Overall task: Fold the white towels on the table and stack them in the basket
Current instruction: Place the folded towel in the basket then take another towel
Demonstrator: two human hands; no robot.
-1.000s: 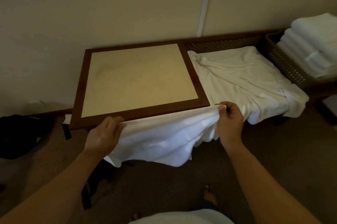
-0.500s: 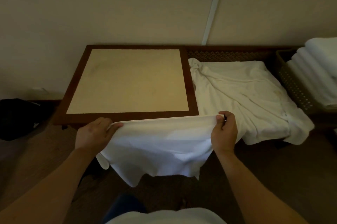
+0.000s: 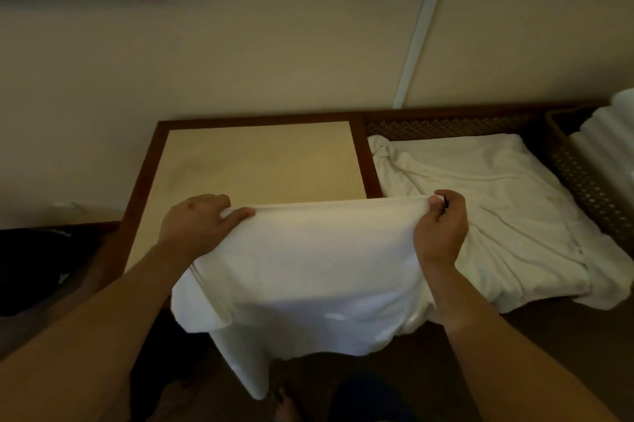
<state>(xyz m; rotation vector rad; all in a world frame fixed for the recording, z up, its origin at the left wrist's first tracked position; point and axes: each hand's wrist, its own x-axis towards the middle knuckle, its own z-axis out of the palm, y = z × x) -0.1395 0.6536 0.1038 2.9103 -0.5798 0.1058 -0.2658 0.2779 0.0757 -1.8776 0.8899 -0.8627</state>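
Towel (image 3: 308, 270) now higher over table (image 3: 254, 164), both grips pinching its edge

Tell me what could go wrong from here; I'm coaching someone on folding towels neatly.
The towel is held by its top edge in the left hand and right hand, with the lower part hanging past the table edge; it might brush the floor. Laid down unevenly, it could crease. It might also land on the loose white pile beside it and tangle.
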